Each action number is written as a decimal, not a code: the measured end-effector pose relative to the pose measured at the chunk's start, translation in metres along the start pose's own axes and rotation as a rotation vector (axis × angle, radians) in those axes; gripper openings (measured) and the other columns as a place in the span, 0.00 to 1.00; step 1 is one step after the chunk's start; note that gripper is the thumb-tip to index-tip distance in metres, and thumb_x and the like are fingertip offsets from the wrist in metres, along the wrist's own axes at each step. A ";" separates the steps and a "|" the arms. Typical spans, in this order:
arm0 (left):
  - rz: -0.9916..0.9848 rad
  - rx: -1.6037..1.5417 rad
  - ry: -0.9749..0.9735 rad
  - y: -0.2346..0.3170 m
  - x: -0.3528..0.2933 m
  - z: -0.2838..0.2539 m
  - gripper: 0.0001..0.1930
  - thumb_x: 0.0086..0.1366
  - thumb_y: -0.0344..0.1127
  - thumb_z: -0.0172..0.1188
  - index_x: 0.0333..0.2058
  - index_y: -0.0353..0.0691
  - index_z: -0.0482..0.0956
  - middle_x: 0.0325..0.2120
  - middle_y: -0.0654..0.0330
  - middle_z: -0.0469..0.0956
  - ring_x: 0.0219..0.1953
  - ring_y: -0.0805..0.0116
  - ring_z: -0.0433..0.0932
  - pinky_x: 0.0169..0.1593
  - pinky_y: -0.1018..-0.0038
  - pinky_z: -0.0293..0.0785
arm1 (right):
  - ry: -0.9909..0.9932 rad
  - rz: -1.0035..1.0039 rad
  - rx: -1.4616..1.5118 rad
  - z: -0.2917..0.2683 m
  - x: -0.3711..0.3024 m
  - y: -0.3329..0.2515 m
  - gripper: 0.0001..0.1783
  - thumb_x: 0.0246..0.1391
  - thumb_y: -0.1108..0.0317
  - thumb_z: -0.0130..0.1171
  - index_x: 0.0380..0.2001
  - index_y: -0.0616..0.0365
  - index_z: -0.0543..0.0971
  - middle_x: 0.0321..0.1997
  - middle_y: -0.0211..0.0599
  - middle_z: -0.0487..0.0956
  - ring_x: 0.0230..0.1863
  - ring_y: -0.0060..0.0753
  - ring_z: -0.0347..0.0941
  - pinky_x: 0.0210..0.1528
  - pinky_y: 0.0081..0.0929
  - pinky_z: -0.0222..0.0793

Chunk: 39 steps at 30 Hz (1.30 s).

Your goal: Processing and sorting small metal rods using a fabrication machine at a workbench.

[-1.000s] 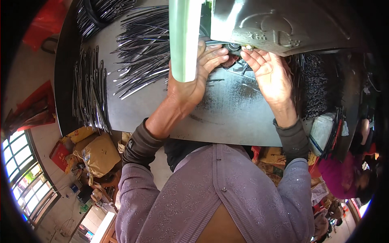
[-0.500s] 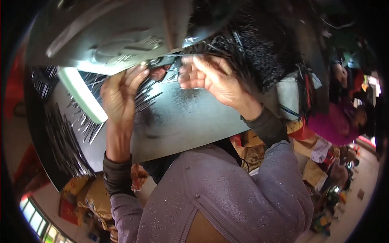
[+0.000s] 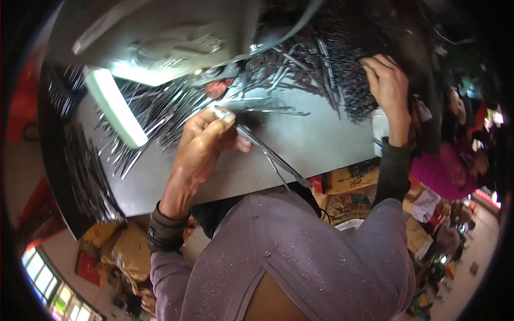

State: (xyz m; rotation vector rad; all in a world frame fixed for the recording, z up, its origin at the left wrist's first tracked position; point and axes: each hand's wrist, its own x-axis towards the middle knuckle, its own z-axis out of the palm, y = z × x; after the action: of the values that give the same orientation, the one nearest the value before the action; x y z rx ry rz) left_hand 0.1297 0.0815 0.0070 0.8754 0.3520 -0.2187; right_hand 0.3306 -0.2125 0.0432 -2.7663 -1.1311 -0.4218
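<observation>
Currently, the left hand [image 3: 206, 140] is closed around dark metal strips [image 3: 276, 160], gripping them at their upper end between thumb and bent fingers. The held strips slant down to the right from the hand, diverging slightly, and their lower ends reach the near edge of the table [image 3: 332, 136]. The right hand [image 3: 389, 85] is well apart from the left, its fingers bent at a heap of small black pieces [image 3: 356, 80] on the right; whether they grasp anything cannot be determined. Several loose strips [image 3: 284, 111] lie on the table just beyond the left hand. A spread of similar strips [image 3: 155, 125] lies to the left, partly behind a lit lamp [image 3: 119, 109], and a further row of strips [image 3: 88, 171] lies near the left edge. A grey machine housing [image 3: 171, 45] overhangs the far side, with a reddish item [image 3: 217, 89] below it. A pale box [image 3: 380, 128] stands below the right hand, partly covered by its wrist.
</observation>
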 end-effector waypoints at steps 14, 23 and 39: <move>0.159 0.020 0.161 0.008 -0.015 -0.012 0.06 0.59 0.34 0.53 0.29 0.37 0.70 0.23 0.59 0.74 0.23 0.71 0.74 0.28 0.75 0.73 | 0.233 -0.118 0.270 0.010 0.016 -0.029 0.06 0.42 0.78 0.58 0.27 0.60 0.76 0.31 0.34 0.76 0.35 0.36 0.72 0.40 0.30 0.67; 0.196 -0.262 0.213 0.007 -0.001 -0.010 0.03 0.59 0.28 0.53 0.28 0.36 0.70 0.22 0.58 0.73 0.21 0.73 0.70 0.24 0.78 0.66 | 0.080 -0.323 0.821 0.037 0.035 -0.167 0.15 0.42 0.83 0.55 0.36 0.60 0.77 0.30 0.34 0.76 0.21 0.22 0.71 0.23 0.19 0.70; 0.363 0.349 0.322 0.006 0.017 -0.006 0.07 0.56 0.26 0.56 0.34 0.31 0.74 0.21 0.62 0.75 0.19 0.77 0.72 0.20 0.82 0.69 | -0.184 0.361 1.330 0.050 0.039 -0.190 0.06 0.49 0.71 0.57 0.26 0.64 0.77 0.17 0.26 0.74 0.17 0.12 0.67 0.19 0.11 0.62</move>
State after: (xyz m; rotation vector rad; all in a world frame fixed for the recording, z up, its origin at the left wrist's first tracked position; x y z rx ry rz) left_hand 0.1460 0.0896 0.0011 1.3065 0.4535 0.2071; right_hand 0.2343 -0.0397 0.0094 -1.7132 -0.5235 0.4865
